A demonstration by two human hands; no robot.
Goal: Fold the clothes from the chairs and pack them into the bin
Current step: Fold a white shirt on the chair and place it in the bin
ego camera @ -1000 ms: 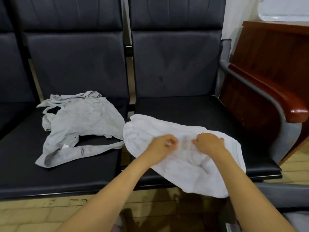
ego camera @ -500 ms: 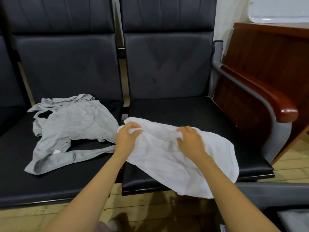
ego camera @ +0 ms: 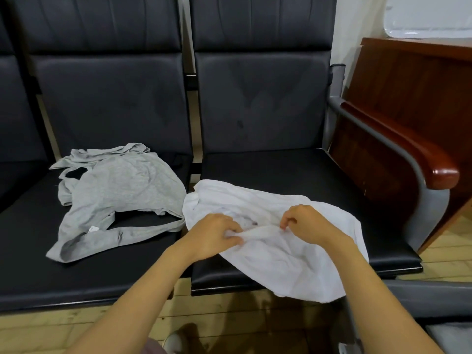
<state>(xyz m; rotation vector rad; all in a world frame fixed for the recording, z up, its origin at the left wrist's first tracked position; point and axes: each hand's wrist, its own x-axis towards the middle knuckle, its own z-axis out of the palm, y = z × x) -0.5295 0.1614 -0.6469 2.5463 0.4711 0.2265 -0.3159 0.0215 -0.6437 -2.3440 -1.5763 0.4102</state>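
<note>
A white garment (ego camera: 286,256) lies crumpled on the right black chair seat (ego camera: 293,169), its lower part hanging over the front edge. My left hand (ego camera: 214,233) grips a bunched fold of it near the middle. My right hand (ego camera: 306,223) pinches the same fold a little to the right. A grey garment (ego camera: 115,190) with long straps lies spread on the left chair seat (ego camera: 30,251), untouched. A grey bin edge (ego camera: 434,297) shows at the lower right; its inside is mostly out of view.
A grey armrest with a reddish wooden cap (ego camera: 434,164) flanks the right chair. A dark wooden cabinet (ego camera: 413,98) stands behind it. Light wooden floor (ego camera: 229,318) lies below the seats, with a shoe (ego camera: 176,341) at the bottom edge.
My left hand moved from the garment's left edge toward the middle, and both hands now hold a bunched fold between them. The right hand shifted slightly right.
</note>
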